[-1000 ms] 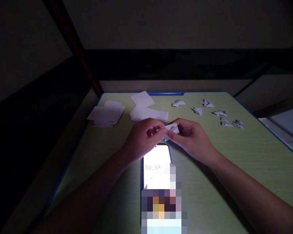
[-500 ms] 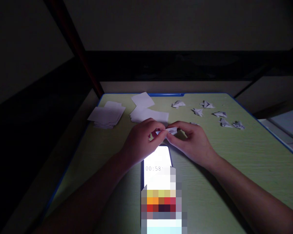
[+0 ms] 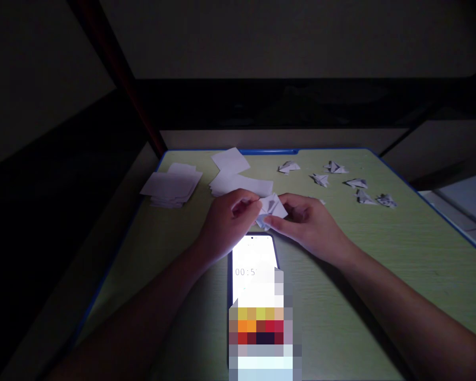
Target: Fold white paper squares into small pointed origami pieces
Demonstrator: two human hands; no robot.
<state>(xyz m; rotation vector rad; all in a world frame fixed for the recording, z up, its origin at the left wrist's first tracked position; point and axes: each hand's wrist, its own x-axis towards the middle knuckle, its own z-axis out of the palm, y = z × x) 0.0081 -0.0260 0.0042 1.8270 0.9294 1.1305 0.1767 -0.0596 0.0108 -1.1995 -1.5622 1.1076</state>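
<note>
A small piece of folded white paper (image 3: 275, 205) is held up between my two hands, just above the top end of a lit phone (image 3: 254, 254). My left hand (image 3: 232, 219) pinches its left edge between thumb and forefinger. On the other side, my right hand (image 3: 309, 222) grips it with the thumb in front and the fingers behind. Creases and a raised flap show on the paper's face. The phone lies flat with a timer on its bright screen, and its lower part is blurred out.
Two stacks of white paper, the left stack (image 3: 172, 185) and the middle stack (image 3: 241, 182), lie at the back, with a loose sheet (image 3: 230, 160) behind. Several small folded paper shapes (image 3: 335, 168) are scattered at the back right. A blue rim (image 3: 269, 152) edges the green table (image 3: 400, 275).
The folded paper has turned from a narrow, edge-on strip to show a wider face with a flap. My right thumb now lies across its front. The view has shifted slightly.
</note>
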